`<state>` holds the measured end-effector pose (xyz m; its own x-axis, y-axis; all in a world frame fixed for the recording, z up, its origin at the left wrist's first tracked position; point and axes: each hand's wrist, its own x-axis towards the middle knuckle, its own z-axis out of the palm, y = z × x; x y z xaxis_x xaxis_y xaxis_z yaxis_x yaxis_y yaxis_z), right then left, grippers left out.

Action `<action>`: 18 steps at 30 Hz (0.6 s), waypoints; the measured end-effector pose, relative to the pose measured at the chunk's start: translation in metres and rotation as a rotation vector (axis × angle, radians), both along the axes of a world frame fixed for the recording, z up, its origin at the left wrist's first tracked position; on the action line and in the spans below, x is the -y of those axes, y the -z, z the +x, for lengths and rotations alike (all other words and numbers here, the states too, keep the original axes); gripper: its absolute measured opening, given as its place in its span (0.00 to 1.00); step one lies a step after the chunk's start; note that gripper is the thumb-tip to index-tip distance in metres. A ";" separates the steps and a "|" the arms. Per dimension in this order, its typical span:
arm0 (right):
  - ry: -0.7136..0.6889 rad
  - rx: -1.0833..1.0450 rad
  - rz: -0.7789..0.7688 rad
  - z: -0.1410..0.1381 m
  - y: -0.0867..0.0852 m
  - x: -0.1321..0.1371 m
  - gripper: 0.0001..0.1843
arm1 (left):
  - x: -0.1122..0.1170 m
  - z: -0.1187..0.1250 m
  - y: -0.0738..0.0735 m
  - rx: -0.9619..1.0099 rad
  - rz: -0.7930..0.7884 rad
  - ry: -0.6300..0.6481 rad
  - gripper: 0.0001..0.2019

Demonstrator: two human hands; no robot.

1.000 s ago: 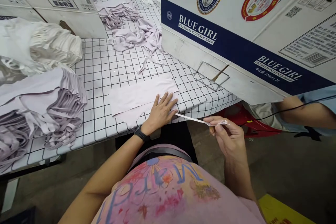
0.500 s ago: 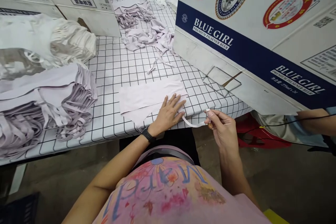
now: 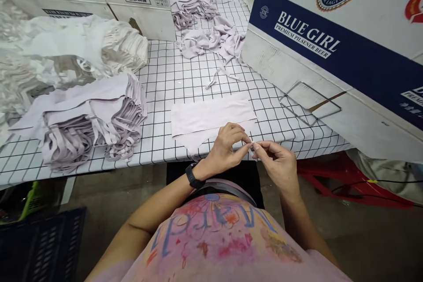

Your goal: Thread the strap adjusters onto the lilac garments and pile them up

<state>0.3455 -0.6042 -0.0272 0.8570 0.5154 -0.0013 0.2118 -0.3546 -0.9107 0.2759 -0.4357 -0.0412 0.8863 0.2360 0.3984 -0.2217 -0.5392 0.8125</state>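
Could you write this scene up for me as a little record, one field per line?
Left hand: at the thin white strip, exact grip unclear
Right hand: pinching the same strip
Beyond the hands: pale pink fabric piece, lying flat
Left side: lilac fabric stack with straps; white fabric stack behind it
Right side: Blue Girl beer carton
Table cover: white tablecloth, black grid

The person's left hand [image 3: 229, 147] and right hand [image 3: 277, 163] meet at the table's [image 3: 158, 90] near edge, fingertips pinching a white strip [image 3: 253, 144], mostly hidden. From there, a flat pale cloth [image 3: 211, 115] lies at ten o'clock, stacked lilac pieces [image 3: 99, 116] at nine, a loose lilac heap [image 3: 214, 39] at eleven, and a printed carton [image 3: 333, 57] at two.
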 end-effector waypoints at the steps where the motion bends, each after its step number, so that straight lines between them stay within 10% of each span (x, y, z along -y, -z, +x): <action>1: -0.016 0.008 -0.009 0.000 0.000 0.000 0.12 | -0.002 -0.001 0.000 -0.015 -0.019 0.010 0.05; 18: -0.114 -0.241 0.055 0.000 0.021 -0.019 0.14 | -0.022 -0.016 0.009 -0.306 -0.334 0.086 0.07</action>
<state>0.3454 -0.5849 -0.0486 0.7716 0.6136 -0.1676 0.0220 -0.2891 -0.9571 0.2600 -0.4133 -0.0505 0.9734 0.2270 0.0300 0.0228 -0.2266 0.9737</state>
